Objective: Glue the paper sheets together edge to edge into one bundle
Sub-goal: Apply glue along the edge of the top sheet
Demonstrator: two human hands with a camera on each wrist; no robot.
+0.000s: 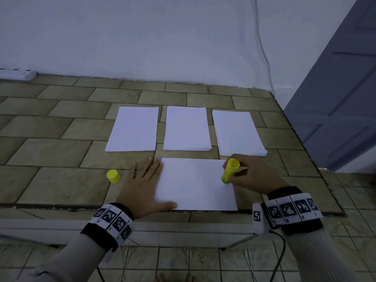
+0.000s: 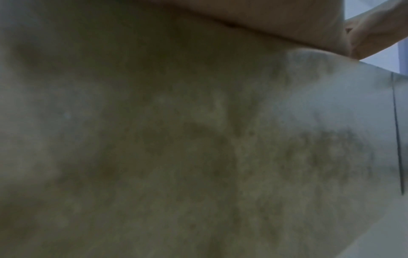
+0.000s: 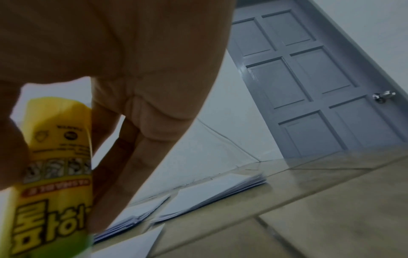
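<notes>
A single white sheet (image 1: 195,184) lies crosswise at the table's near edge. My left hand (image 1: 142,184) lies flat, fingers straight, pressing the sheet's left edge. My right hand (image 1: 250,174) grips a yellow glue stick (image 1: 229,170) upside down, its tip on the sheet near the right edge. In the right wrist view the glue stick (image 3: 55,165) fills the left side between my fingers (image 3: 123,157). Three stacks of white paper sit behind: left (image 1: 133,129), middle (image 1: 186,128), right (image 1: 238,133). The left wrist view shows only blurred tabletop and my palm (image 2: 276,19).
The yellow glue cap (image 1: 113,176) stands on the tiled tabletop (image 1: 50,155) left of my left hand. A white wall runs behind the table, with a power strip (image 1: 18,74) at far left. A grey door (image 1: 341,98) is at the right.
</notes>
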